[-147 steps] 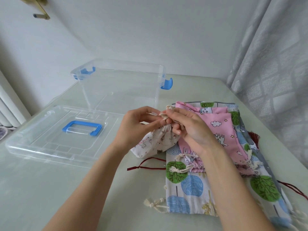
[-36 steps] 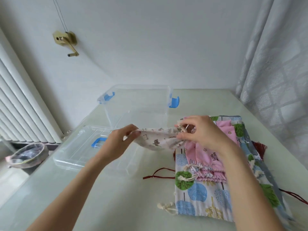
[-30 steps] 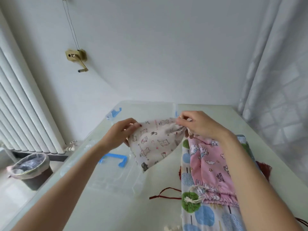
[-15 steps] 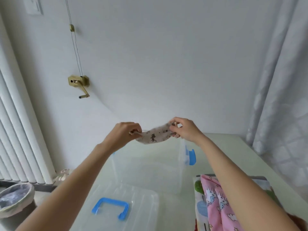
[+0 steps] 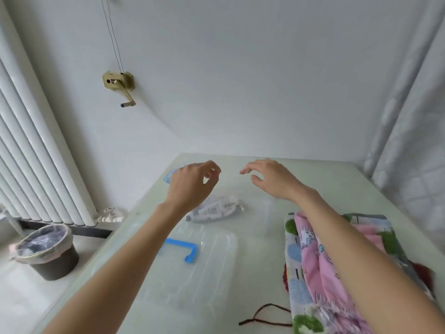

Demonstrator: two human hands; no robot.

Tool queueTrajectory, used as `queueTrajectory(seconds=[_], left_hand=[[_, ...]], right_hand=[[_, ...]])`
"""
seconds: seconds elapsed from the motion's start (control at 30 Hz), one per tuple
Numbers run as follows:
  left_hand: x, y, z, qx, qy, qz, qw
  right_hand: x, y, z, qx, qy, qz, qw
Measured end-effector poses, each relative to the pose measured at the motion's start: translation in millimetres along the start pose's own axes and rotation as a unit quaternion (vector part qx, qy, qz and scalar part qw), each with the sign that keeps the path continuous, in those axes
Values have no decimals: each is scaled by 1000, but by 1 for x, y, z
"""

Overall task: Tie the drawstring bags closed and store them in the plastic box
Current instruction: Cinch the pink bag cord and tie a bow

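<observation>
While both hands hover empty:
Left hand [image 5: 192, 186]: fingers loosely curled.
Right hand [image 5: 272, 180]: fingers relaxed, spread.
Tied bag [image 5: 216, 210]: inside box [image 5: 268, 218].
Pile [image 5: 317, 261]: 5 o'clock, nearer right hand.

Cream printed bag [image 5: 216, 209] lying inside clear plastic box [image 5: 267, 213], cinched.

The bag [image 5: 218, 210] in my clear box [image 5: 267, 213] was off-white with small dark prints. The clear lid [image 5: 212, 268] near the table's [image 5: 325, 179] left edge had a blue handle [image 5: 184, 248]. Toward the right edge lay a pink bag [image 5: 320, 259] with white animal prints, on a pale one [image 5: 297, 285] patterned with green and blue trees. A dark red cord [image 5: 262, 315] trailed near the front edge. The table was pale green.
</observation>
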State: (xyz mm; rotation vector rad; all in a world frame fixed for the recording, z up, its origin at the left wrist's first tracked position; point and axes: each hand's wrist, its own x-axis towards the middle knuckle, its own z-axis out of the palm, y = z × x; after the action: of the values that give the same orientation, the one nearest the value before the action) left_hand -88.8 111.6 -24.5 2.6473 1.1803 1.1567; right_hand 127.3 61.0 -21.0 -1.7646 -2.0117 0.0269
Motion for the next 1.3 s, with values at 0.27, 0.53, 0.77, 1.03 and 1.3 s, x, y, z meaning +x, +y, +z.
queueTrajectory(seconds=[0.27,0.53,0.77,1.03,1.3], left_hand=[[-88,91,42,-252,-113,-42,960],[-154,149,87,-194,-271,59,941],[-161,148,99,-201,-259,33,944],[-144,135,84,-156,-237,102,954],[-139,135,98,-190,-223,65,954]], right_hand=[[-168,-2,-3,32,139,82,986],[-304,28,18,-72,138,221,963],[-346,36,16,-72,161,282,943],[-342,30,-18,-125,159,221,954],[-327,34,-19,-219,-24,223,950]])
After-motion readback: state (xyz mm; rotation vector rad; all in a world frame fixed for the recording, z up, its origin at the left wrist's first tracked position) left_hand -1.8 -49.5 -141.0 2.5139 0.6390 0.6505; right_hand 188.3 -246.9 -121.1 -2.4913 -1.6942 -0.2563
